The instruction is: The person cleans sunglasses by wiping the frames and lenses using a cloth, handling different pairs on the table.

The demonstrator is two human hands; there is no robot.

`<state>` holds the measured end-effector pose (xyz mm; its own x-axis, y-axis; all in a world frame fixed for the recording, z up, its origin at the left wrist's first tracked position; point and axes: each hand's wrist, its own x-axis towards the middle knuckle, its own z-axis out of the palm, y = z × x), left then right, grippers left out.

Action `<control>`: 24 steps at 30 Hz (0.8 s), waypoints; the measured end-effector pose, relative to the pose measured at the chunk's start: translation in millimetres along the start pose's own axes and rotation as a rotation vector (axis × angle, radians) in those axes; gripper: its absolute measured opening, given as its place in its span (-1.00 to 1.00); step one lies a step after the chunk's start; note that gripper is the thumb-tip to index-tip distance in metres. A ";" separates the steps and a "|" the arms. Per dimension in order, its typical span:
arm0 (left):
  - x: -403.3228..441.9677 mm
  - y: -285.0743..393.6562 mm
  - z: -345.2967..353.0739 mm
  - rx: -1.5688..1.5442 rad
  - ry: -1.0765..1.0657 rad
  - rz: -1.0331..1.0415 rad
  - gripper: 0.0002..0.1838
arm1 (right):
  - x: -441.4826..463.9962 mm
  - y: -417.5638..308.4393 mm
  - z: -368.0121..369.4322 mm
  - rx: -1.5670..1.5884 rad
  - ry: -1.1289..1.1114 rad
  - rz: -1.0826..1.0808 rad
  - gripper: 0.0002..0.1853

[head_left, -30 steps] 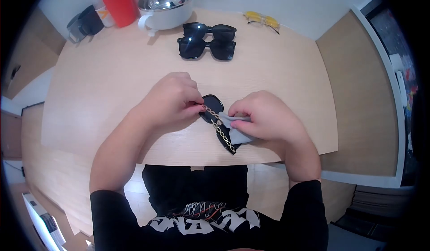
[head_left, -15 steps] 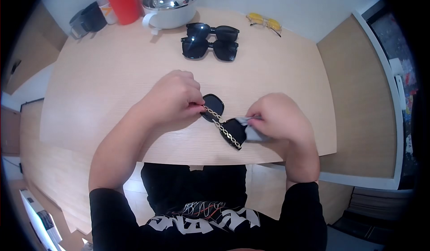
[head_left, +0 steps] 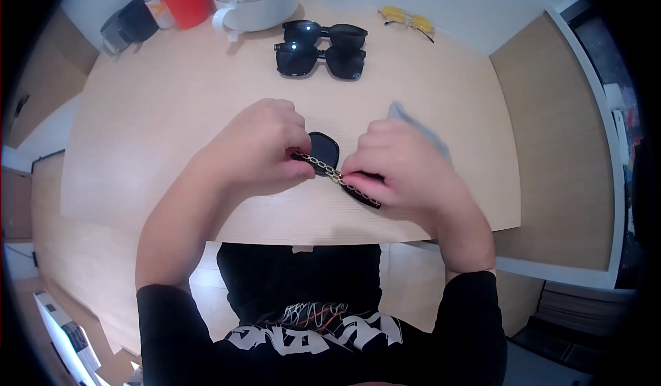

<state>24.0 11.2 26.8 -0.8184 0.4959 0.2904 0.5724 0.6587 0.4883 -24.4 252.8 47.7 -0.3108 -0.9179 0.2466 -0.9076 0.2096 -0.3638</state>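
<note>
Black sunglasses [head_left: 324,153] with gold chain-pattern temples are held between my two hands, just above the table. My left hand [head_left: 270,141] pinches the end of a temple at the left. Closed round the other side of the sunglasses is my right hand [head_left: 398,162], its fingers hiding much of one lens. The other lens shows dark between the hands. A grey cloth [head_left: 418,126] lies beyond my right hand and is partly covered by it; I cannot tell if any finger still touches it.
Two pairs of black sunglasses [head_left: 321,61] sit one behind the other on the table [head_left: 172,103]. Yellow-lensed glasses [head_left: 407,20] lie at the back right. Along the back left stand a white pot [head_left: 255,15], a red container [head_left: 182,0] and a grey mug [head_left: 131,24].
My right hand has shifted from the cloth onto the sunglasses, and the cloth now lies farther back. The sunglasses have turned slightly, with the right-hand lens mostly covered by fingers.
</note>
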 end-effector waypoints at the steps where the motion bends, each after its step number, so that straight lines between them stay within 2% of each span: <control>1: 0.1 -0.7 -0.1 -0.024 0.011 0.004 -0.84 | 1.4 -1.7 4.3 0.013 0.020 -0.030 -0.91; 7: 0.9 -10.0 -1.1 -0.129 0.020 0.071 -0.89 | -3.2 -0.3 1.8 -0.019 -0.032 0.037 -0.89; 10: 1.2 -8.7 -1.2 -0.142 0.014 0.078 -0.91 | -3.5 -11.0 -4.6 -0.144 -0.187 0.151 -0.87; 13: 0.8 -9.0 -1.4 -0.138 -0.014 0.057 -0.94 | -0.6 -18.8 1.3 -0.121 -0.187 0.178 -0.87; 19: -4.8 -3.9 -4.8 -0.149 -0.044 -0.018 -0.94 | 7.2 -25.0 16.5 -0.324 -0.073 0.240 -0.91; 24: -7.8 -7.8 -6.5 -0.162 -0.056 -0.042 -0.92 | 14.8 -22.8 16.1 -0.266 -0.116 0.238 -0.90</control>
<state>25.5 -1.5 26.1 -0.8348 0.5035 0.2226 0.5181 0.5818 0.6269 -3.7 229.0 45.1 -0.5014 -0.8621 0.0739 -0.8603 0.4876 -0.1491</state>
